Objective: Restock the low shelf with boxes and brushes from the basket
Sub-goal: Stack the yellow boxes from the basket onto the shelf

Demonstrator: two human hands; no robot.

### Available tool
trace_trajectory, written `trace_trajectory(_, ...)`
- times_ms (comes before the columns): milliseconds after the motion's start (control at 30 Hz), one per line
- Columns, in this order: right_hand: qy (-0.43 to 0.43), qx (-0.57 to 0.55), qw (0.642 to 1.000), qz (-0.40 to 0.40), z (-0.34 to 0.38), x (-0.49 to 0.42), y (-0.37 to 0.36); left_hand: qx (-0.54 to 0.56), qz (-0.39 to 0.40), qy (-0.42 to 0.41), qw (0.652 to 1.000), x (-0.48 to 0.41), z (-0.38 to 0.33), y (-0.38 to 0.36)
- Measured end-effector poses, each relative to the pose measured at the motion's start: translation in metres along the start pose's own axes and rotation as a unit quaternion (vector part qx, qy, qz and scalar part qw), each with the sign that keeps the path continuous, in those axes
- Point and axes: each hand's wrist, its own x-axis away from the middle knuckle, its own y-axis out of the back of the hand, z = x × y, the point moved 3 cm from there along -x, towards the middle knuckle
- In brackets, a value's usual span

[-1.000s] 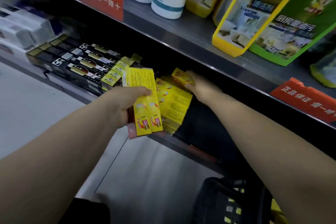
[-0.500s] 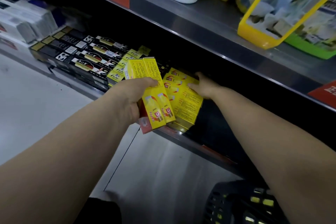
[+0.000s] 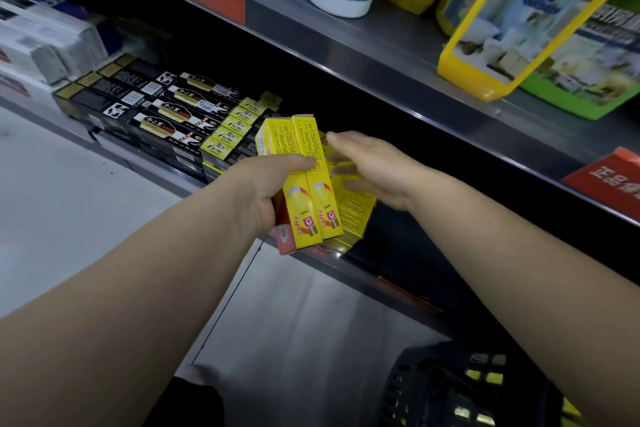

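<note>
My left hand [image 3: 258, 189] grips a bundle of long yellow boxes [image 3: 304, 180], held upright in front of the low shelf [image 3: 349, 267]. My right hand [image 3: 372, 170] hovers just right of the bundle with its fingers spread and nothing in it. More yellow boxes [image 3: 355, 215] lie stacked on the low shelf under that hand. The black basket [image 3: 446, 392] stands on the floor at the lower right, with yellow items showing through its mesh.
Black boxes [image 3: 162, 107] and small yellow-green boxes [image 3: 235, 132] fill the low shelf to the left. White packs [image 3: 45, 45] lie at the far left. The upper shelf [image 3: 381, 45] carries white bottles, yellow and green refill bags and red price tags. Grey floor lies below.
My right hand has let go of a yellow box on the shelf stack and drawn back towards the bundle. My left hand has held the bundle steady.
</note>
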Motion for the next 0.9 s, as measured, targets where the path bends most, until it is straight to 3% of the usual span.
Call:
trace_trajectory(100, -0.012, -0.12, 0.988, 0.092, 0.0, 0.02, -0.011, -0.011, 0.022, -0.002, 1.0, 0.003, 0.001, -0.005)
trace_trajectory(200, -0.001, -0.126, 0.987, 0.098, -0.002, 0.026, -0.003, -0.041, 0.051, 0.005, 0.998, 0.007, 0.001, -0.008)
trace_trajectory(333, -0.066, -0.086, 0.983, 0.149, -0.016, 0.028, 0.012, -0.06, 0.035, 0.004, 0.998, 0.008, 0.003, -0.006)
trace_trajectory(467, -0.11, -0.106, 0.988, 0.031, -0.027, 0.02, 0.039, -0.052, -0.024, -0.006, 0.998, 0.006, 0.001, 0.001)
trace_trajectory(600, -0.086, -0.146, 0.983, -0.077, -0.032, 0.009, 0.06, -0.045, -0.05, -0.011, 0.998, 0.003, 0.001, 0.004)
trace_trajectory(767, -0.022, -0.179, 0.956, -0.233, -0.036, -0.024, 0.072, -0.053, -0.049, -0.017, 0.997, 0.002, 0.002, 0.004)
trace_trajectory(900, -0.015, -0.222, 0.928, -0.3, -0.042, -0.051, 0.082, -0.049, -0.046, -0.014, 0.998, 0.0, 0.002, 0.004)
